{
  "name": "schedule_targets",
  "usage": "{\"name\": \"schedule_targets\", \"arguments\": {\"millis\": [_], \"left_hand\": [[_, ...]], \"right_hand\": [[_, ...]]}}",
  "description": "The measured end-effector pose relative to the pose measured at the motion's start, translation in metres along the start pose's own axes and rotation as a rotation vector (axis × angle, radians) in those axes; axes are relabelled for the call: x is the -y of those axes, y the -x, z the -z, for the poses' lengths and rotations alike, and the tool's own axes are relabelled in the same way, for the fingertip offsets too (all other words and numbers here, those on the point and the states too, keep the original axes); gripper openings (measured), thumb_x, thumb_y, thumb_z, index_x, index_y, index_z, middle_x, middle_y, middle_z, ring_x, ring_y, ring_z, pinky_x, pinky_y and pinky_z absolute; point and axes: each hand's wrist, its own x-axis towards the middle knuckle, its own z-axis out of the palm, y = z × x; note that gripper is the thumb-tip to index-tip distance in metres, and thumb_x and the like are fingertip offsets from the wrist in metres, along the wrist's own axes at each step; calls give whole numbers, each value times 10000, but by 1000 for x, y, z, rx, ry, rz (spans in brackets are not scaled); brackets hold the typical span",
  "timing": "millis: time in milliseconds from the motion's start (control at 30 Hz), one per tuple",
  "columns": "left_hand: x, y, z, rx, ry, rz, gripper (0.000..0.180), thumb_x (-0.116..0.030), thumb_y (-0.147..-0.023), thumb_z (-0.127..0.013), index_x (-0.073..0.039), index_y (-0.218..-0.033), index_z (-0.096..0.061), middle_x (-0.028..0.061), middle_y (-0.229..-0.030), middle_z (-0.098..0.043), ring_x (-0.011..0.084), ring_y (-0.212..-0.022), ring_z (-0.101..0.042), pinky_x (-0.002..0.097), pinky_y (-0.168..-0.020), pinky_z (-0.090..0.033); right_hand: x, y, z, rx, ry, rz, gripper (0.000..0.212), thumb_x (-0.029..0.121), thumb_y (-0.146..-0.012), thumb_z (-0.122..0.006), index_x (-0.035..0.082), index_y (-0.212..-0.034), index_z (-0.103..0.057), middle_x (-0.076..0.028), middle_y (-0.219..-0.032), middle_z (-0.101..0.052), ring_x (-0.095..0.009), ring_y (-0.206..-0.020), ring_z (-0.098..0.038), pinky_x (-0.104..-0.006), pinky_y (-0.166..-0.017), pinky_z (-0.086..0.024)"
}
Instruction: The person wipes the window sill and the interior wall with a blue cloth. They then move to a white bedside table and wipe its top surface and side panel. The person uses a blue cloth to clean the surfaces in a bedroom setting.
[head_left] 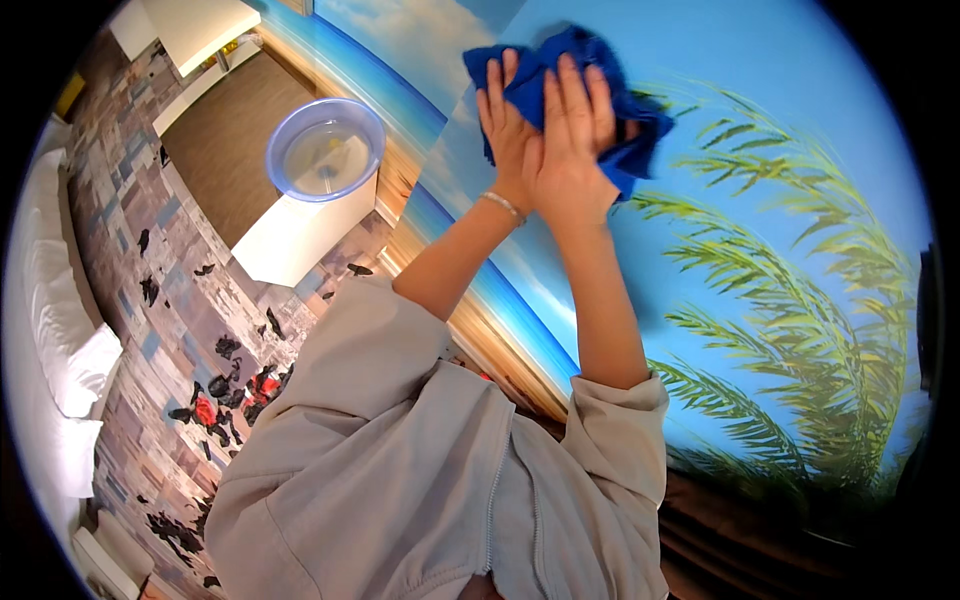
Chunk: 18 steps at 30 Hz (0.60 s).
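Beige jacket [380, 480] at lower centre; at upper centre, left hand [508, 140] and right hand [575, 140], fingers spread, flatten blue cloth [530, 96], lying slantwise down rightward, against printed wall [780, 240].

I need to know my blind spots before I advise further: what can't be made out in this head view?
Unclear in the head view:
- Palm-frond mural behind the blue cloth: hidden by the cloth and hands.
- Palms of the left hand and right hand: turned away.
- Bottom of the blue-rimmed basin: blurred by glare.
- Black scraps on the floor: too small to identify.
- Dark object: cut off by the right rim.
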Motion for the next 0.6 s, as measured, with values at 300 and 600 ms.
{"name": "schedule_targets", "arguments": {"millis": [300,600], "left_hand": [[53,65,-10,119,-62,99,617,-383,-758,-568,8,-1217,-432,298,-1312,-371,423,-1259,-320,621,-1016,-172],[16,61,7,96,140,88,540,-343,-883,-434,-24,-1318,-423,233,-1425,-288,422,-1350,-172,532,-1073,-103]], "right_hand": [[46,72,-82,307,-139,79,543,262,-810,-482,58,-1312,-451,-14,-1401,-410,-207,-1323,-317,-412,-995,-263],[22,64,-48,109,-57,44,466,235,-841,-449,31,-1257,-505,-53,-1388,-429,-225,-1273,-397,-436,-1008,-264]]}}
